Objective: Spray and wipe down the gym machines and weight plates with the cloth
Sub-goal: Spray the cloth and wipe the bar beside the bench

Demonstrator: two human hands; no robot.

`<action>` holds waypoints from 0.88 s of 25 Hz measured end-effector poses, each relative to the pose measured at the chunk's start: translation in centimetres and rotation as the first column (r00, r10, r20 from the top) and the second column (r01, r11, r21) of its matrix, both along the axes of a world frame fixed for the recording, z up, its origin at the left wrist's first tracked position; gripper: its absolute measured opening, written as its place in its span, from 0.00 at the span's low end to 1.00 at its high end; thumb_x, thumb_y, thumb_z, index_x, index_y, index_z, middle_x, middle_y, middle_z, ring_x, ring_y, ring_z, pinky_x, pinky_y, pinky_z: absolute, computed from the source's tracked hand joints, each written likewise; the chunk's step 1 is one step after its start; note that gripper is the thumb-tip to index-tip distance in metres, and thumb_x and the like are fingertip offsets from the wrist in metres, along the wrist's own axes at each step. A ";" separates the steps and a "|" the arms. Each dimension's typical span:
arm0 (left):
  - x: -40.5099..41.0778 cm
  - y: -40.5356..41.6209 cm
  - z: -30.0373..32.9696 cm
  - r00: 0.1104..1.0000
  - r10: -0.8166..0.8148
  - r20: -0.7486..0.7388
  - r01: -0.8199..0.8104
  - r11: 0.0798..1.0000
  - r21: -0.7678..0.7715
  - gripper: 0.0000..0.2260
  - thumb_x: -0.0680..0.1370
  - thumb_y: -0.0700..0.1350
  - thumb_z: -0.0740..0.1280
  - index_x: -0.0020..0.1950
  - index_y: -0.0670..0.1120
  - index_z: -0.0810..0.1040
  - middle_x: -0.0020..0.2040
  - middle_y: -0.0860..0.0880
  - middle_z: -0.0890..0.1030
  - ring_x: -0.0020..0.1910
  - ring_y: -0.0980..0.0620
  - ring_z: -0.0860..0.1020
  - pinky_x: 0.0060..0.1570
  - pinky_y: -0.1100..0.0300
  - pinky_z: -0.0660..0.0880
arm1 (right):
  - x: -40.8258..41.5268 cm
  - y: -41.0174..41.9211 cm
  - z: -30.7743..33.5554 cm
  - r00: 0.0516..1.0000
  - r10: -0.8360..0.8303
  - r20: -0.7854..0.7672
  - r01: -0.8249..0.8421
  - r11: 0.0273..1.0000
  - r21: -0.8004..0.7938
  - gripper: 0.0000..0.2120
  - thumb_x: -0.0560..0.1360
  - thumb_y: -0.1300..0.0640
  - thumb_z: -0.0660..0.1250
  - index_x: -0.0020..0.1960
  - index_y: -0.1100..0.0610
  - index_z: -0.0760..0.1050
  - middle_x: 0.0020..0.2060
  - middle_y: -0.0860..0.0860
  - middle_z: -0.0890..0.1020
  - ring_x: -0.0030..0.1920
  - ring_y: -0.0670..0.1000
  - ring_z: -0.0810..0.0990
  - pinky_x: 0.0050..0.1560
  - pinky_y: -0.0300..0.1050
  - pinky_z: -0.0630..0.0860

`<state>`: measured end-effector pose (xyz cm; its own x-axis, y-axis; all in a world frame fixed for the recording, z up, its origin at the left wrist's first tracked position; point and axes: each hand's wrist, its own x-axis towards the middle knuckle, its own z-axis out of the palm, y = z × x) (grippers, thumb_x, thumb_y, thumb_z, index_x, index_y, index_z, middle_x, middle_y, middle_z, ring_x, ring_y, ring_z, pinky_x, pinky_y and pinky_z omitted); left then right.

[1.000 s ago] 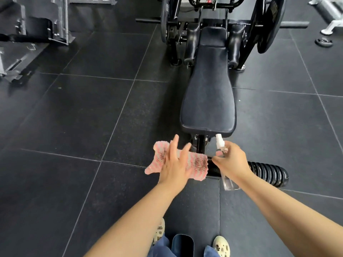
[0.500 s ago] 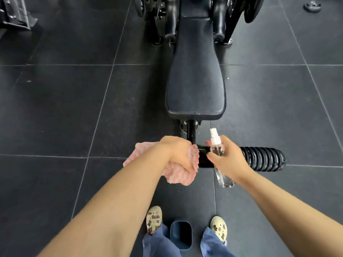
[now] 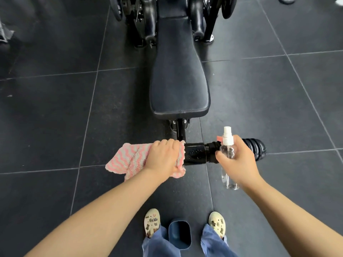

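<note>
Dark grey rubber-tiled floor (image 3: 55,112) covers the whole view. On it stands a black gym machine with a long padded vinyl bench (image 3: 179,75) running away from the viewer. Below the bench's near end a black metal crossbar (image 3: 194,153) lies across the view, ending on the right in a black ribbed foam roller (image 3: 257,148). The left hand (image 3: 163,157) has its fingers curled over a pink-and-white wavy-striped fluffy cloth (image 3: 128,160), gripping it around the left end of the crossbar; the loose part of the cloth hangs out to the left. The right hand (image 3: 238,160) is closed round a clear plastic spray bottle with a white nozzle (image 3: 227,143), held upright just in front of the roller's inner end. Two cream clogs (image 3: 152,222) stand on the floor below.
</note>
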<state>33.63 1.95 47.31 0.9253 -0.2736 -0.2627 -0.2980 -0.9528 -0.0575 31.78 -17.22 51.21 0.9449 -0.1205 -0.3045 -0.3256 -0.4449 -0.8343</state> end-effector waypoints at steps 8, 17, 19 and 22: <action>4.1 -4.9 1.3 0.891 -0.030 -0.453 -0.120 0.946 -0.300 0.22 0.82 0.58 0.47 0.67 0.48 0.69 0.63 0.44 0.73 0.62 0.43 0.72 0.54 0.54 0.66 | -0.1 -1.6 0.1 0.999 -0.031 0.031 0.031 0.999 0.009 0.13 0.70 0.63 0.66 0.53 0.51 0.74 0.41 0.48 0.79 0.37 0.49 0.74 0.39 0.38 0.71; 2.6 -6.0 -0.5 0.988 -0.110 -0.110 0.085 0.974 -0.210 0.19 0.75 0.62 0.63 0.59 0.51 0.71 0.51 0.52 0.76 0.51 0.49 0.78 0.41 0.56 0.68 | -0.3 -2.8 0.0 0.998 -0.046 0.035 0.047 0.999 -0.008 0.12 0.71 0.62 0.67 0.52 0.51 0.74 0.40 0.42 0.78 0.37 0.40 0.75 0.36 0.28 0.68; 1.4 -3.7 -0.8 0.984 -0.180 -0.014 0.178 0.979 -0.101 0.30 0.72 0.59 0.67 0.70 0.51 0.62 0.55 0.52 0.74 0.50 0.50 0.77 0.42 0.56 0.69 | -0.3 -2.3 -0.2 0.999 -0.024 0.027 0.023 0.999 0.025 0.12 0.71 0.63 0.66 0.52 0.52 0.74 0.40 0.44 0.79 0.37 0.44 0.74 0.37 0.30 0.69; 0.3 -1.5 -0.8 0.973 -0.222 0.057 0.215 0.971 0.109 0.40 0.72 0.49 0.68 0.76 0.46 0.47 0.56 0.51 0.72 0.50 0.51 0.75 0.50 0.57 0.67 | -0.2 -2.3 -0.3 1.000 -0.015 0.014 0.014 0.999 0.052 0.12 0.71 0.63 0.66 0.53 0.52 0.74 0.41 0.47 0.79 0.39 0.48 0.75 0.41 0.38 0.73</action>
<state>33.89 0.49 46.54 0.8629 -0.4460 -0.2377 -0.4902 -0.8532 -0.1784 31.59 -19.54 50.91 0.9473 -0.1186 -0.2975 -0.3199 -0.3964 -0.8605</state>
